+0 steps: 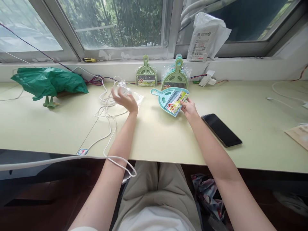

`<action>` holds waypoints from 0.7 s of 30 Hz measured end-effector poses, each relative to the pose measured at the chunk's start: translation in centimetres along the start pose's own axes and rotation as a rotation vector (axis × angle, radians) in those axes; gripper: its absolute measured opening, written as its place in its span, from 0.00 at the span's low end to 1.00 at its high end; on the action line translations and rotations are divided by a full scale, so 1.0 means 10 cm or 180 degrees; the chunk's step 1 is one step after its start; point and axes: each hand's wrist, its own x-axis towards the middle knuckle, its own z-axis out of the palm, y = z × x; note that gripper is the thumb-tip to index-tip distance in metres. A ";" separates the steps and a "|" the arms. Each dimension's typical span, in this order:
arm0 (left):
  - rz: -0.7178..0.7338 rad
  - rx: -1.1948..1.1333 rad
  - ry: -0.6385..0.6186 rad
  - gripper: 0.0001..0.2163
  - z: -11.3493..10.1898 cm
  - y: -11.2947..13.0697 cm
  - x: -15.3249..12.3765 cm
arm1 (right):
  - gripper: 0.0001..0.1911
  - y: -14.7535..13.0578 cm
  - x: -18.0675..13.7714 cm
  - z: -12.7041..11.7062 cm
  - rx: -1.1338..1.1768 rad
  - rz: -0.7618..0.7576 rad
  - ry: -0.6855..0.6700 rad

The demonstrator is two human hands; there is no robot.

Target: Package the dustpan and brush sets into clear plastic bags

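My right hand (189, 108) grips a light blue dustpan (163, 97) by its wide lower edge, with the handle pointing left. A small brush and a yellow-green printed label (177, 102) lie against the pan. My left hand (125, 100) is raised over the table with its fingers apart, in front of a crumpled clear plastic wrapper (124, 87). Behind the blue dustpan, several wrapped dustpan sets (178, 75) lean against the wall, a green one foremost. One more green wrapped dustpan set (145, 73) stands to their left.
A black phone (221, 130) lies right of my right arm. White cables (106, 110) loop over the left side, one crossing my left forearm. A green plastic bag (50, 81) sits at the left. A white wrapped package (204, 38) and a yellow cutter (89, 60) rest on the sill.
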 end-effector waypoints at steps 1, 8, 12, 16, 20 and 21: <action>0.0148 -0.0153 -0.0371 0.21 0.06 0.02 -0.07 | 0.19 0.01 -0.02 0.02 0.0036 -0.0042 -0.0066; -0.0951 -0.1494 -0.2569 0.21 0.58 -0.03 -0.45 | 0.18 0.10 -0.13 0.16 -0.0007 -0.0258 -0.0260; -0.1416 -0.1471 -0.3024 0.19 0.64 -0.12 -0.47 | 0.12 0.15 -0.12 0.21 -0.0077 0.0007 -0.0291; -0.1405 -0.1563 -0.2898 0.21 0.63 -0.17 -0.41 | 0.11 0.14 -0.10 0.23 -0.0060 0.0183 -0.0106; -0.1118 -0.1711 -0.2643 0.15 0.64 -0.22 -0.32 | 0.17 0.04 -0.07 0.16 -0.0348 -0.0162 0.0084; -0.1038 -0.1751 -0.2619 0.13 0.64 -0.24 -0.30 | 0.19 0.01 -0.05 0.12 -0.0375 -0.0215 0.0221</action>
